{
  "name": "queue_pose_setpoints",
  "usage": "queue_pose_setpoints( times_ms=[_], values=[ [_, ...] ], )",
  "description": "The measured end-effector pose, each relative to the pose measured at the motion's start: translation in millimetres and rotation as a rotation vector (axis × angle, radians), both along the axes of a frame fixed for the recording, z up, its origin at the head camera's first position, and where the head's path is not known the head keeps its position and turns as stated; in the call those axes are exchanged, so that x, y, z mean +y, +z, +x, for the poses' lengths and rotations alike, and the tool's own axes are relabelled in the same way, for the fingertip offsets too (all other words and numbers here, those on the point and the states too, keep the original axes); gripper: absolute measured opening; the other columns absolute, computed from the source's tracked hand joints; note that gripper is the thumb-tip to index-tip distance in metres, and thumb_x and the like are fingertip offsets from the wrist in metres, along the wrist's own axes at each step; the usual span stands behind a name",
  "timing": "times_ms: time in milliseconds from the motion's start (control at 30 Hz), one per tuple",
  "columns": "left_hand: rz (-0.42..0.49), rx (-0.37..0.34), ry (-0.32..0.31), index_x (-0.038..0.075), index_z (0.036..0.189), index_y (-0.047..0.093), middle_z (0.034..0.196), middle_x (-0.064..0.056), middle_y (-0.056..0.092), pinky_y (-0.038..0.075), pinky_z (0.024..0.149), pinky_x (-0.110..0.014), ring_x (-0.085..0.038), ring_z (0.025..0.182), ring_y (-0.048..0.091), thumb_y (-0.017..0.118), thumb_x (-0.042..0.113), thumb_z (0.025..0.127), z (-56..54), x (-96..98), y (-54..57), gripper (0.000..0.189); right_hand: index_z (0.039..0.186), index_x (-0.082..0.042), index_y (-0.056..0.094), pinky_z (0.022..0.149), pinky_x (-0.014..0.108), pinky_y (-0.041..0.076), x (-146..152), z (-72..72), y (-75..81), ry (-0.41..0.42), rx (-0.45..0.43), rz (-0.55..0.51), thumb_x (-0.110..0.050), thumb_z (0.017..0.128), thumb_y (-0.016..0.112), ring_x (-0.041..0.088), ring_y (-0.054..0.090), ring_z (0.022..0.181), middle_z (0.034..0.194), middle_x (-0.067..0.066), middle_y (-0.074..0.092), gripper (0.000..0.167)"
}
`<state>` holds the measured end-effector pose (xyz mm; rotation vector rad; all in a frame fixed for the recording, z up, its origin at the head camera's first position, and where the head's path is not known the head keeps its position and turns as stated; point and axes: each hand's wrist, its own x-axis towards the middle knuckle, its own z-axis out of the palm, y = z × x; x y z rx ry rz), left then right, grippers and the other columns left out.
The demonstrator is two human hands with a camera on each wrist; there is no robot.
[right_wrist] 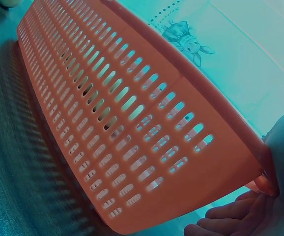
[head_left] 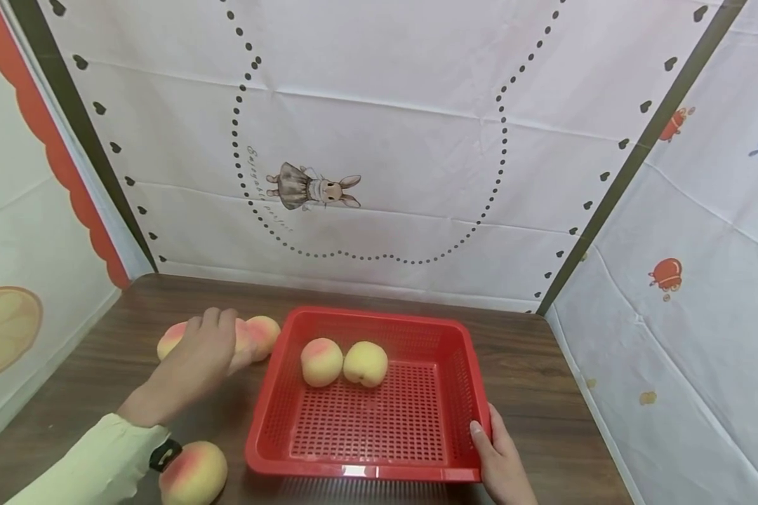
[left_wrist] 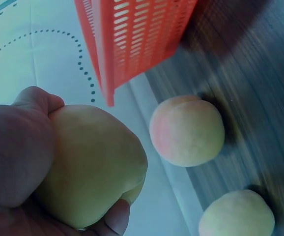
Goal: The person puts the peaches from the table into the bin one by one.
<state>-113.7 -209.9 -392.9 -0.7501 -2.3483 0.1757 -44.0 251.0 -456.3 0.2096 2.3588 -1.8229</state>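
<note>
My left hand (head_left: 197,358) holds a peach (left_wrist: 95,162), with the thumb and fingers curled round it; in the head view the hand partly hides this fruit. It is to the left of a red slotted plastic basket (head_left: 369,429). Two peaches sit side by side inside the basket, one blushed pink (head_left: 321,362) and one mostly yellow (head_left: 366,364). At the basket's right side, near the front corner, my right hand (head_left: 504,456) grips the rim, thumb on top. In the right wrist view the curled fingers (right_wrist: 230,216) show below the basket's edge.
On the brown wooden table (head_left: 524,393), one peach (head_left: 264,333) lies by the basket's left wall and another (head_left: 172,339) farther left. A third peach (head_left: 196,474) rests near my left wrist. Printed white cloth (head_left: 379,140) hangs behind and at both sides.
</note>
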Motion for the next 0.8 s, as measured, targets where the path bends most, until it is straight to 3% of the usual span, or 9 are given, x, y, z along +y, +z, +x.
queue_pose_setpoints(
  times_ms=[67, 133, 367, 567, 800],
  values=[
    [0.046, -0.002, 0.004, 0.001, 0.078, 0.049, 0.07, -0.011, 0.039, 0.036, 0.059, -0.042, -0.027, 0.064, 0.036, 0.059, -0.003, 0.076, -0.8, 4.2, 0.8, 0.011, 0.161, 0.002, 0.016, 0.082, 0.045, 0.063, 0, -0.6, 0.4, 0.002, -0.005, 0.0, -0.016, 0.112, 0.039, 0.033, 0.072, 0.104, 0.143, 0.038, 0.05, 0.057],
    [0.026, -0.008, 0.014, 0.0, 0.08, 0.051, 0.071, -0.012, 0.041, 0.037, 0.058, -0.042, -0.028, 0.063, 0.037, 0.062, -0.002, 0.075, -1.7, 7.5, 1.7, 0.012, 0.161, 0.002, 0.016, 0.082, 0.045, 0.063, 0, -0.7, 0.9, 0.002, -0.008, 0.001, -0.016, 0.112, 0.039, 0.033, 0.072, 0.105, 0.143, 0.038, 0.05, 0.057],
    [0.132, -0.206, 0.109, 0.0, 0.088, 0.054, 0.078, -0.012, 0.049, 0.04, 0.066, -0.045, -0.028, 0.073, 0.045, 0.074, 0.013, 0.08, -3.3, 19.2, 7.5, 0.025, 0.162, 0.001, 0.016, 0.083, 0.044, 0.063, -1, -0.2, 1.6, -0.001, -0.009, 0.003, -0.017, 0.112, 0.039, 0.033, 0.072, 0.108, 0.145, 0.038, 0.048, 0.057],
    [0.211, -0.335, 0.138, 0.0, 0.095, 0.054, 0.083, -0.012, 0.051, 0.042, 0.075, -0.046, -0.028, 0.08, 0.047, 0.069, 0.023, 0.088, -2.5, 36.7, 17.4, 0.028, 0.162, 0.001, 0.017, 0.084, 0.045, 0.063, -1, -0.8, 1.0, -0.004, -0.008, 0.002, -0.016, 0.112, 0.039, 0.033, 0.071, 0.109, 0.145, 0.038, 0.048, 0.057],
    [0.165, -0.318, 0.093, 0.001, 0.095, 0.053, 0.083, -0.011, 0.048, 0.039, 0.077, -0.043, -0.027, 0.081, 0.045, 0.066, 0.018, 0.087, -3.2, 59.9, 25.2, 0.023, 0.162, 0.001, 0.016, 0.084, 0.044, 0.062, 0, -1.3, -0.4, -0.004, -0.005, 0.003, -0.016, 0.112, 0.039, 0.032, 0.071, 0.107, 0.144, 0.038, 0.049, 0.057]
  ],
)
